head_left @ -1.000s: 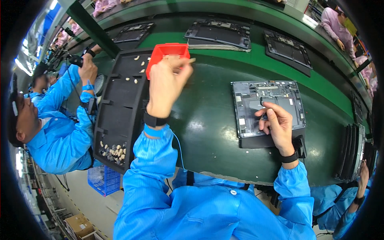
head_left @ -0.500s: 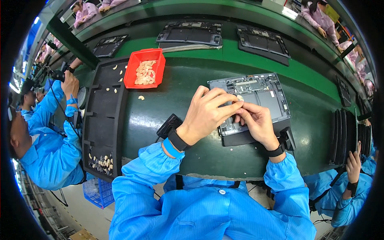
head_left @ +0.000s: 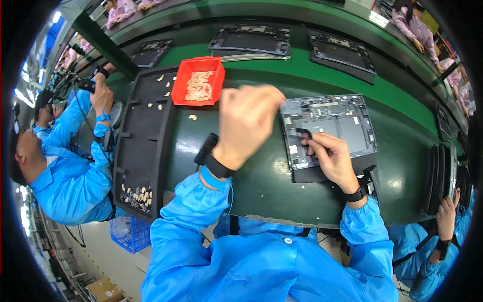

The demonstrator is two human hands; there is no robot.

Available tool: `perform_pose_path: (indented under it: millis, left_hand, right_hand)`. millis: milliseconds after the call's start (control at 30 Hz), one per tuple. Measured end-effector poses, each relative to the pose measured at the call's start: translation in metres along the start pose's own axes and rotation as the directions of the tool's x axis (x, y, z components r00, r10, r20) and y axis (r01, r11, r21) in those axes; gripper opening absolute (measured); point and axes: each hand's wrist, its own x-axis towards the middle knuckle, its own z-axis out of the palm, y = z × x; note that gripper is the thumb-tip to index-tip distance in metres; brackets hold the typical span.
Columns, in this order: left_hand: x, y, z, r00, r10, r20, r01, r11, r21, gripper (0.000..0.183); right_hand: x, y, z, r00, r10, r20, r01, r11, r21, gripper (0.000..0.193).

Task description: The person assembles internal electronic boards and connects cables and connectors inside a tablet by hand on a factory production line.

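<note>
An opened flat electronic device (head_left: pixel 347 132), perhaps a tablet, lies on the bench with its circuit board and dark inner panels exposed. Over its left part, my right hand (head_left: pixel 329 153) pinches a small black curved piece (head_left: pixel 303 133) between thumb and fingers. My left hand (head_left: pixel 249 121) is off the device's left edge, near the red bin (head_left: pixel 198 101). Motion smears its fingers, so whether they hold anything is unclear. Many small cream-coloured curved pieces (head_left: pixel 199 85) fill the bin, and one loose cream piece (head_left: pixel 192 117) lies on the bench in front of it.
Left of the bin is a black foam tray (head_left: pixel 138 133) with scattered small cream and dark pieces. More opened devices (head_left: pixel 250 40) line the far green strip. Dark panels (head_left: pixel 438 173) stand at the right. Co-workers in blue (head_left: pixel 65 156) sit on both sides.
My left hand has pulled away from my right, leftward toward the red bin. The black piece now shows in my right fingers; the pale piece seen between my hands is no longer visible there.
</note>
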Motion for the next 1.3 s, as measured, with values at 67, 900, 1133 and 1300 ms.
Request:
perform_pose_path:
  millis: [67,900,1133,1300]
  left_hand:
    - [0.006,-0.04,-0.027,0.994,-0.091,-0.053,0.099,0.976,0.193,0.021]
    - [0.044,0.097,0.076,0.72,-0.045,0.693,0.172,0.978,-0.114,0.037]
    - [0.027,0.043,0.132,0.734,0.239,0.636,0.065,0.908,-0.415,0.05]
    - [-0.007,0.081,0.071,0.685,0.2,0.7,0.122,0.917,-0.381,0.046]
  right_hand:
    - [-0.002,-0.003,-0.001,0.998,0.033,-0.045,-0.031,0.999,0.04,0.023]
    - [-0.016,0.01,-0.075,0.859,0.219,-0.463,0.069,0.847,0.528,0.024]
    - [-0.009,-0.003,-0.118,0.842,0.402,-0.361,-0.327,0.911,0.251,0.017]
    - [-0.034,-0.024,-0.085,0.82,0.504,-0.272,-0.443,0.859,0.257,0.016]
